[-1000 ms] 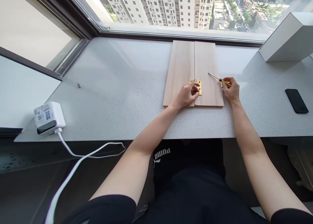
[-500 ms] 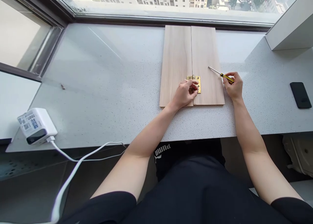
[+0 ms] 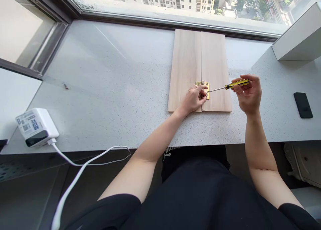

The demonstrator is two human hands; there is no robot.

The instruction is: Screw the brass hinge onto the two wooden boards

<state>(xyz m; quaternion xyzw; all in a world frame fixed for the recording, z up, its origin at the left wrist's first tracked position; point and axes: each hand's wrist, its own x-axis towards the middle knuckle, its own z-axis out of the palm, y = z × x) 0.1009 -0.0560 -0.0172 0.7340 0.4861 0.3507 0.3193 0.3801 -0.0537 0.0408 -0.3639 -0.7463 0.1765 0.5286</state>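
Two pale wooden boards, a left board (image 3: 184, 62) and a right board (image 3: 215, 62), lie side by side with a thin seam between them. Across the seam near their front end is a brass hinge (image 3: 208, 96), partly covered by my left hand (image 3: 193, 98). The thumb and fingers of that hand are pinched together over the hinge; whatever is between them is too small to make out. My right hand (image 3: 250, 94) grips a yellow-and-black screwdriver (image 3: 237, 84) by its handle. Its shaft points left, with the tip at the hinge's right leaf, close to my left fingertips.
The speckled counter (image 3: 120, 99) runs along a window. A black phone (image 3: 303, 105) lies at the right, below a white box-like panel (image 3: 298, 35). On the left stands a white charger (image 3: 37, 127) with a white cable (image 3: 75, 183) trailing past the front edge.
My right hand has turned the screwdriver and brought its tip left and down, from above the right board to the hinge. My left hand stays over the hinge. The view has shifted slightly.
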